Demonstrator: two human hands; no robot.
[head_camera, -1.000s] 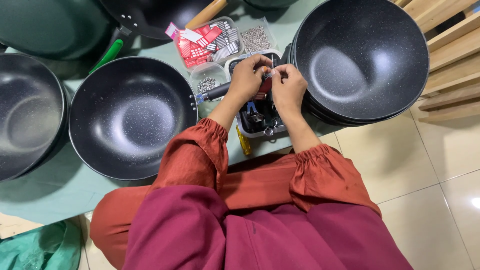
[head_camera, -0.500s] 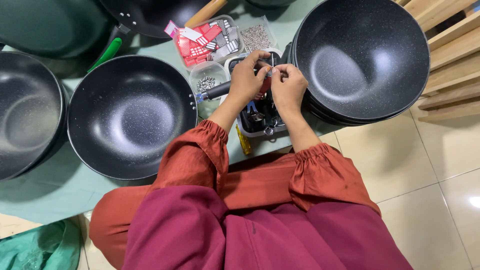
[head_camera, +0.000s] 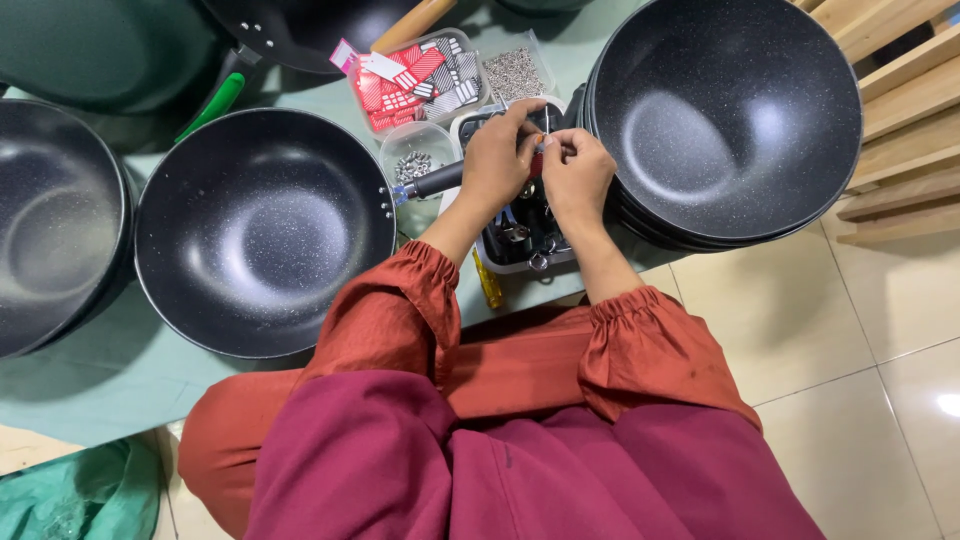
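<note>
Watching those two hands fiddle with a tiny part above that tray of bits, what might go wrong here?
The small part pinched between the left hand and right hand might slip and drop into the white tray of dark metal pieces, where it may be hard to find. The stacked pans sit close beside the right hand, so an elbow might nudge them. The open tub of screws could tip if bumped.

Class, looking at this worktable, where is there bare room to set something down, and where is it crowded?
Bare green mat lies below the left wok. Around both hands, trays and the stacked woks crowd together.
</note>
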